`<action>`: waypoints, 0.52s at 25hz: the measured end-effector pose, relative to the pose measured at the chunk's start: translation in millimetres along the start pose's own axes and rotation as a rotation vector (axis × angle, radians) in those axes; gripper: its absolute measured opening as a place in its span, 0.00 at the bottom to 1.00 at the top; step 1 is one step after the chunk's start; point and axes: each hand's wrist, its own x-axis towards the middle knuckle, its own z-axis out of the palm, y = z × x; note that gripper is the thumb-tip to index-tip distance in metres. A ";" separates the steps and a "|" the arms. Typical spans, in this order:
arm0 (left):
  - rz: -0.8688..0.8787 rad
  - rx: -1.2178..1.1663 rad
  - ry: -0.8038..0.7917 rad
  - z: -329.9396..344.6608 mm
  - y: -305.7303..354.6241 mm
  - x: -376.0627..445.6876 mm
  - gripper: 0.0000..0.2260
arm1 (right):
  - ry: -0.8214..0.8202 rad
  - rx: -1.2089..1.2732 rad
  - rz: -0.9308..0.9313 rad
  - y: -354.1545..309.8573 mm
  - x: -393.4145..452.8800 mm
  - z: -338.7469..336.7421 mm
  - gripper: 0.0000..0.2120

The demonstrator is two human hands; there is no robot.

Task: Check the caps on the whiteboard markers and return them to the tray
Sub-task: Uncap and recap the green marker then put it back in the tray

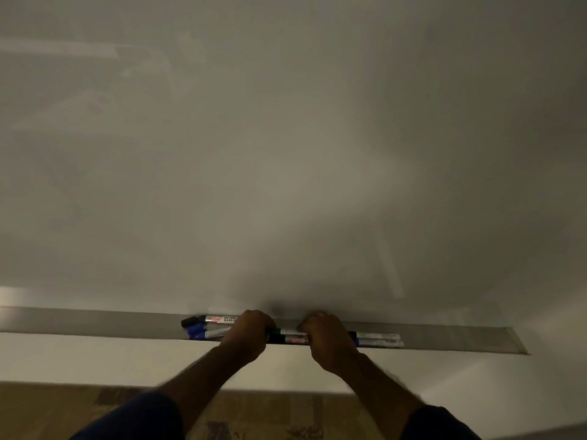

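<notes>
A long grey metal tray [95, 323] runs under the whiteboard [286, 154]. On it at the left lie a black-capped marker [209, 319] and two blue-capped markers [203, 331]. My left hand [249, 333] and my right hand [327, 339] are both closed over the tray's middle. Between them show a green-capped marker [287, 331] and a black-capped marker [287, 339], each hand gripping an end. To the right of my right hand, white marker barrels [378, 339] lie on the tray.
The tray's right end [517, 342] stops short of the wall's edge. Below the tray is a pale wall strip, then a brown patterned floor [270, 417]. My dark sleeves fill the bottom corners.
</notes>
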 end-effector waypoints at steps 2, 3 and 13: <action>0.003 -0.007 -0.002 0.5 1.5 1.0 0.12 | 0.007 0.034 0.017 4.7 -2.0 -1.4 0.16; 0.002 -0.011 -0.001 0.8 2.6 1.5 0.12 | 0.011 0.052 0.027 8.2 -3.5 -2.0 0.17; 0.048 -0.040 -0.003 4.5 6.5 6.6 0.12 | -0.001 0.104 0.049 25.4 -10.3 -7.3 0.13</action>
